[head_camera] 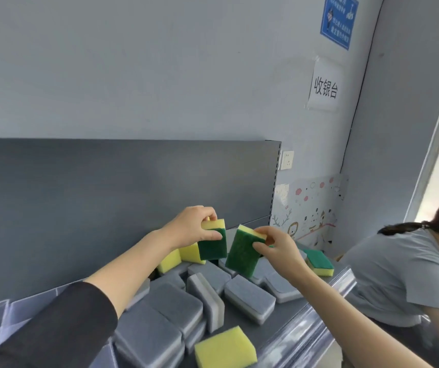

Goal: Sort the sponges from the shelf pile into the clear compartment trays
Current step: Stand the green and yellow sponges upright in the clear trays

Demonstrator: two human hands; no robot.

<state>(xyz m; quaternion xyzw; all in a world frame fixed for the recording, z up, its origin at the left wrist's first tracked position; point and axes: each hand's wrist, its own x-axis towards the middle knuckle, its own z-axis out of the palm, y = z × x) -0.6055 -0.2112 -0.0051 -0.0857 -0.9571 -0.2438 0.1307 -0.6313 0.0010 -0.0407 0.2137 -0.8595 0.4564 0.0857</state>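
Note:
My left hand (191, 227) pinches a yellow-and-green sponge (214, 243) by its top edge, held above the pile. My right hand (277, 245) grips a second yellow-and-green sponge (242, 252) tilted with its green face toward me. Both sponges hang side by side, a small gap between them. Below lies a pile of several grey sponges (249, 297) on the shelf, with yellow sponges (225, 347) at the front and behind my left wrist (169, 260). Another green-and-yellow sponge (318, 261) rests at the shelf's right end. Clear compartment trays (0, 318) show at lower left.
A dark grey back panel (122, 192) rises behind the shelf. The shelf's clear front rail (316, 322) runs along the right. A person in a grey shirt (399, 277) bends down just right of the shelf. Signs and a socket hang on the wall.

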